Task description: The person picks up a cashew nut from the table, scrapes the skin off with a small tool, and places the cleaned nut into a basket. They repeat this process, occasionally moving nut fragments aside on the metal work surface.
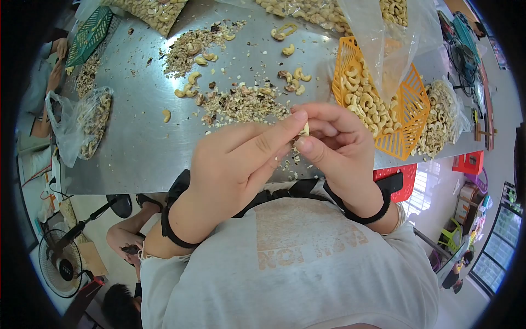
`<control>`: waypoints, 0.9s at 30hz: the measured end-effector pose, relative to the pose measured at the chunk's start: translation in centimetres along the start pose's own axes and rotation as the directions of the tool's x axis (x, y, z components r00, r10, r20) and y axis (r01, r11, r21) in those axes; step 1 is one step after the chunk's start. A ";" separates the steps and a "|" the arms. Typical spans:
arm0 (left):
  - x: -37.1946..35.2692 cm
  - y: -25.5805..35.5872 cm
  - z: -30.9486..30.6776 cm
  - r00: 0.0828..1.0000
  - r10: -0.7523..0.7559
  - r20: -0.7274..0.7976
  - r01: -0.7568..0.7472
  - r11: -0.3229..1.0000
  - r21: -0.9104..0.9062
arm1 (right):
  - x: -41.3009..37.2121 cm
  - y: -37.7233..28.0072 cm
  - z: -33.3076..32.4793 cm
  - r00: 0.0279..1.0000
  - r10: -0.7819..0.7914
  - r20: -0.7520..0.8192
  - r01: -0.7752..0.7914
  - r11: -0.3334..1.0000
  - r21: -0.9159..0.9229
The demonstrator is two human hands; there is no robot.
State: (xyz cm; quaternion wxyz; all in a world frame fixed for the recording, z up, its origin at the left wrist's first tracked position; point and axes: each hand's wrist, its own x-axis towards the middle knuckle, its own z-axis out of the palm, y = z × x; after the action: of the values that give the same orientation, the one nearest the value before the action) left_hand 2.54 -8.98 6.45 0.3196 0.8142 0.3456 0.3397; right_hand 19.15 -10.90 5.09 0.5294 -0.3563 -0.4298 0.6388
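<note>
My left hand (246,151) and my right hand (342,142) meet above the near edge of a metal table. Between their fingertips is a small pale cashew nut (305,129), mostly hidden by the fingers. Thumb and forefinger of each hand are closed on it. Just beyond my hands lies a heap of skin flakes and crumbs (246,104). A few loose cashews (296,79) rest behind it. To the right, a yellow plastic basket (402,140) is tilted and holds many pale cashews (364,101).
Clear plastic sheeting (378,44) hangs over the basket. Bags of nuts (159,13) line the far edge. At the left are a bagged nut pile (96,123), a green basket (90,35) and another person's hand (59,48). A fan (64,268) stands lower left.
</note>
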 end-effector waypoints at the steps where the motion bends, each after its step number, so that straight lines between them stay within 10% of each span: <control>1: 0.0 -0.2 0.1 1.000 -0.001 0.000 0.001 1.000 0.000 | 0.0 0.0 0.1 1.000 0.001 0.000 -0.001 1.000 0.000; 4: 0.1 -0.9 0.4 0.983 0.131 -0.125 -0.124 0.990 0.065 | 0.0 0.0 0.4 0.999 -0.018 -0.036 0.017 0.999 -0.036; 16: 0.3 0.1 -0.3 0.993 -0.121 0.017 0.122 0.981 -0.154 | 0.2 0.7 -0.5 0.999 -0.021 0.026 0.021 1.000 0.000; 27: 0.0 -0.9 0.2 0.991 0.111 -0.072 -0.108 0.993 0.052 | 0.3 0.8 -0.3 0.997 -0.070 0.038 0.070 0.997 0.012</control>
State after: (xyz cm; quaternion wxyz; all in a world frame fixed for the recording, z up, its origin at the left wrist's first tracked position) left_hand 2.40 -8.53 5.70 0.2679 0.8260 0.3202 0.3787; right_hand 19.11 -10.61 4.21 0.5451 -0.3259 -0.4485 0.6289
